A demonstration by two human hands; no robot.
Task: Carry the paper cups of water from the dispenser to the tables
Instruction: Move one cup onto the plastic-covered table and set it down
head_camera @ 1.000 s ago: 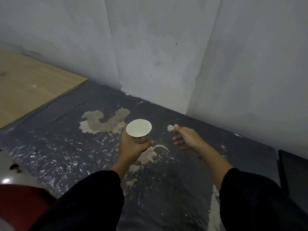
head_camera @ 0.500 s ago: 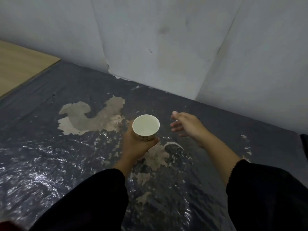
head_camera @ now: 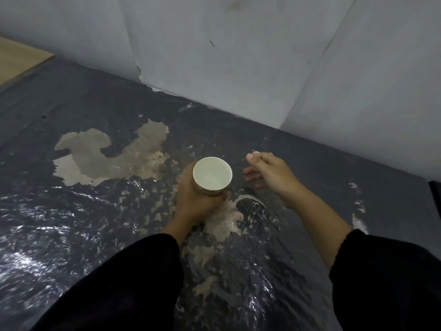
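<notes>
A white paper cup (head_camera: 212, 175) with dark print on its side stands upright in my left hand (head_camera: 193, 199), whose fingers wrap its lower wall. Water shows inside the cup. My right hand (head_camera: 269, 175) hovers just to the right of the cup, apart from it, with fingers loosely spread and nothing in it. Both arms wear black sleeves. No dispenser or table top is recognisable in the head view.
Below my hands lies a dark grey glossy floor (head_camera: 71, 235) with worn pale patches (head_camera: 107, 156). A grey wall (head_camera: 238, 56) with a corner runs along the far side. A light wooden surface (head_camera: 16, 58) shows at the far left, and a dark object (head_camera: 435, 194) at the right edge.
The view has shifted forward and to the right, so the wooden surface slid out to the left. My left hand keeps the cup; my right hand stays open beside it.
</notes>
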